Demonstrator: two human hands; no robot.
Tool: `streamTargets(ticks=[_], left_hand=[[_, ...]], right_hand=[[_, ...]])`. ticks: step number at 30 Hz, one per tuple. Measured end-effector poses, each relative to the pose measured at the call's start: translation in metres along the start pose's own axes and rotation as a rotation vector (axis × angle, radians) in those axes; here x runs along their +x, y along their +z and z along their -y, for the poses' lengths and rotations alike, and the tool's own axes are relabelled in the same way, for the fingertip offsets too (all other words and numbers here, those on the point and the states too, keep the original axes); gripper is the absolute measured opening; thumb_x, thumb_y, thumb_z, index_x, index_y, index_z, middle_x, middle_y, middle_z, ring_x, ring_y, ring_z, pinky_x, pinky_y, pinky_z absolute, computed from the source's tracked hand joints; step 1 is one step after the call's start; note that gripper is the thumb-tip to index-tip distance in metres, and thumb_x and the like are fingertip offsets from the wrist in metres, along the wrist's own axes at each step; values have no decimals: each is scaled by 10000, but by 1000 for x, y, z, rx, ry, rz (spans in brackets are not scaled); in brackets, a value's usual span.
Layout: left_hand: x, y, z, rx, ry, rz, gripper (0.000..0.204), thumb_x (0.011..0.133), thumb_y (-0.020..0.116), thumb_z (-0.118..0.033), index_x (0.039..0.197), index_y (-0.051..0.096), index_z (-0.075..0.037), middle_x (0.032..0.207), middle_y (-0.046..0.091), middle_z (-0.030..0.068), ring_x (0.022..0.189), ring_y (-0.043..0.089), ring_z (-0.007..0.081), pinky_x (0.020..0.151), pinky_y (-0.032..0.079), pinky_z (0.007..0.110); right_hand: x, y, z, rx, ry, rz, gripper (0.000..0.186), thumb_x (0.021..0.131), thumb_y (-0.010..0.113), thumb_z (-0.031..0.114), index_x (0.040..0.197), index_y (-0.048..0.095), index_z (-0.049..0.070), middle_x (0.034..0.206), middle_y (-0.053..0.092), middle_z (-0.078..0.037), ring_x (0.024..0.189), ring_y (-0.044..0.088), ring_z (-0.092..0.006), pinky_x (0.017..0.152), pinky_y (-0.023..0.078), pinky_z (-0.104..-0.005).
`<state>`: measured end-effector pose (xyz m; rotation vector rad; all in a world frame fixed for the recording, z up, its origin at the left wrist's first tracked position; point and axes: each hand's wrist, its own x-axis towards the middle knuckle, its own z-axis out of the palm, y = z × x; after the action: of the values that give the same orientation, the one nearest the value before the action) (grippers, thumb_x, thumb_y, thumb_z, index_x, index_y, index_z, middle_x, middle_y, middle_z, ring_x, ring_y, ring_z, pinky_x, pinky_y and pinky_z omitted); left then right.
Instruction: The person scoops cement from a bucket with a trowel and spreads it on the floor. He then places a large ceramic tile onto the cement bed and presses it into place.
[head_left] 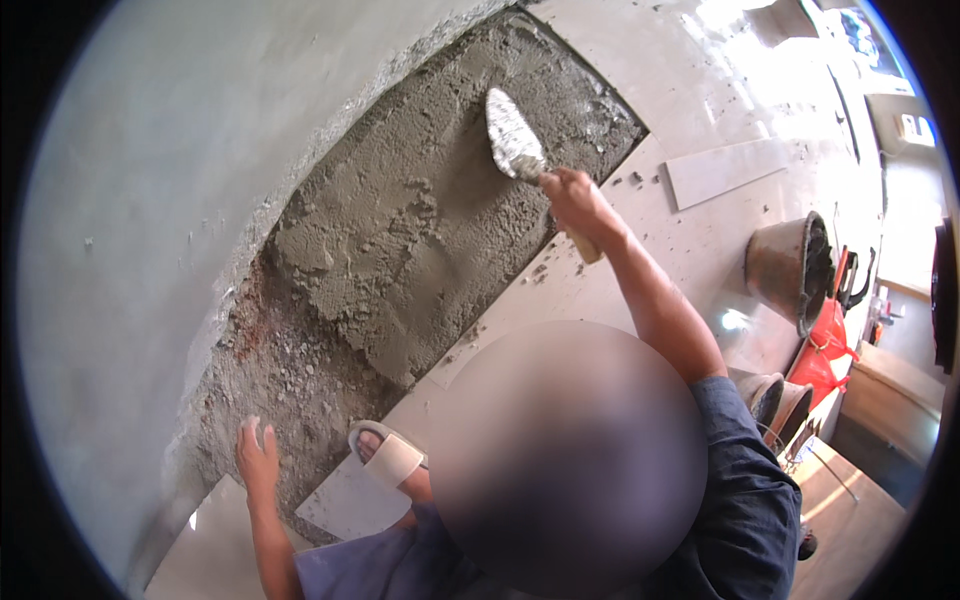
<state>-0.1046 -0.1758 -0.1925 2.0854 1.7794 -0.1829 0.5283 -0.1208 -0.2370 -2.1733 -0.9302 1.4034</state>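
the pale wall (140, 180) fills your left, ragged along its foot. across from it runs the glossy, light floor (680, 240), sprinkled with grey crumbs near the edge. between the two lies the mortar (390, 230), ahead of your right grip and to its left, under the trowel's blade. it is grey and damp-looking, smoothed in patches, lumpy and ridged elsewhere, with a broken, uneven near end. at that end sits the rubble (310, 390), brown and stony with a reddish patch by the wall. the loose tile (725, 172), plain and pale, lies on the floor to your right. near it stands the bucket (780, 265), brown, stained and dark at the mouth; the red bag (828, 350) is just beyond. your right hand (580, 205) is closed round the trowel (513, 135): the silvery, smeared, leaf-shaped blade points away from you, and the pale handle's butt pokes out below your fist. whether the blade touches the mortar, you cannot tell from here. your left hand (258, 460) is wide and holds nothing, fingers apart, over the rubble near the wall. a light-strapped sandal (393, 460) is on your foot, beside the rubble.
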Motion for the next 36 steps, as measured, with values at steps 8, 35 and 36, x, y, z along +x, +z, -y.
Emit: streamTargets(ticks=[8, 35, 36], left_hand=[[21, -4, -2, 18, 24, -23, 324, 888, 585, -172, 1146, 546, 20, 1129, 570, 221, 1054, 543, 412, 893, 438, 451], [-7, 9, 14, 77, -200, 96, 375, 908, 569, -233, 1181, 555, 23, 1171, 570, 244, 1114, 524, 407, 953, 411, 449], [-5, 11, 13, 81, -269, 123, 389, 912, 564, -246, 1194, 553, 21, 1187, 567, 243, 1127, 520, 405, 964, 406, 450]], right_hand=[[-33, 67, -3, -736, -428, -63, 245, 970, 444, 319, 967, 563, 105, 785, 640, -132, 653, 663, -289, 613, 536, -447], [101, -118, -23, -1458, -413, -191, 425, 901, 538, 332, 1168, 529, 2, 714, 548, -48, 586, 536, -145, 508, 433, -317], [99, -113, -34, -2193, -519, -106, 481, 893, 533, 327, 1227, 481, -15, 722, 536, -30, 560, 505, -132, 478, 397, -307]])
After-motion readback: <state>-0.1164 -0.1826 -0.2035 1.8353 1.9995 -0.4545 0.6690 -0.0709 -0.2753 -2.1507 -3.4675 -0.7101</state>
